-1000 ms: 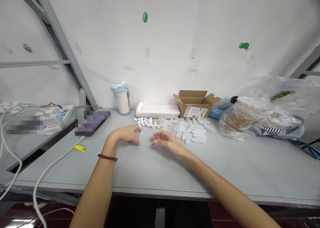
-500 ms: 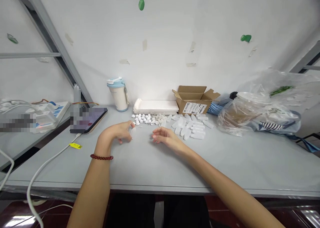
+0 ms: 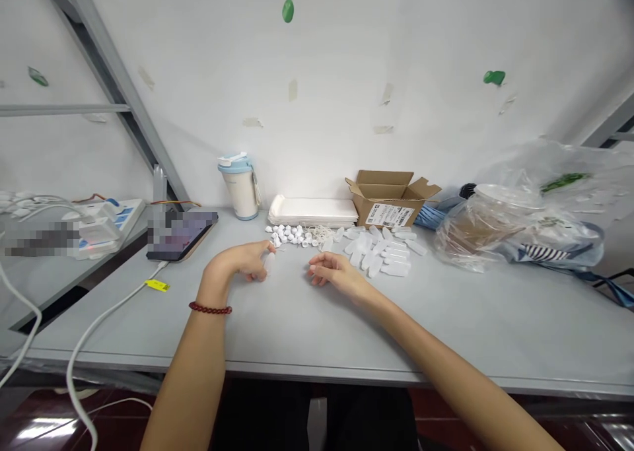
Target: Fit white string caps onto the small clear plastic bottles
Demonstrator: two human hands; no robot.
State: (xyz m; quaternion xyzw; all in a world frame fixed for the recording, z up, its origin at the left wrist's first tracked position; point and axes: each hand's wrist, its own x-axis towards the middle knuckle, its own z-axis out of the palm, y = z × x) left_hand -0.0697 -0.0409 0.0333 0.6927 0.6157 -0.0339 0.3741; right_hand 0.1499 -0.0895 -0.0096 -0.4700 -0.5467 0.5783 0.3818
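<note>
Near the middle of the table, a small translucent bottle [image 3: 269,264] stands at the fingertips of my left hand [image 3: 250,259], whose fingers curl closed around its side. My right hand [image 3: 333,271] hovers a little to the right, fingers loosely bent and apart, with nothing visible in them. Just beyond the left fingertips lies a pile of small white caps [image 3: 287,234]. Beside the caps is a tangle of thin white pieces [image 3: 319,233]. Several more translucent bottles [image 3: 375,249] lie heaped past my right hand.
A stack of flat white trays [image 3: 313,210] and an open cardboard box [image 3: 384,207] stand along the wall. A lidded cup [image 3: 242,190] is at the back left, near a phone [image 3: 185,236] on a charging cable. Plastic bags [image 3: 475,233] sit at the right.
The left fingers have drawn in closer around the bottle. My right hand keeps nearly the same loosely bent pose. The whole view has shifted slightly.
</note>
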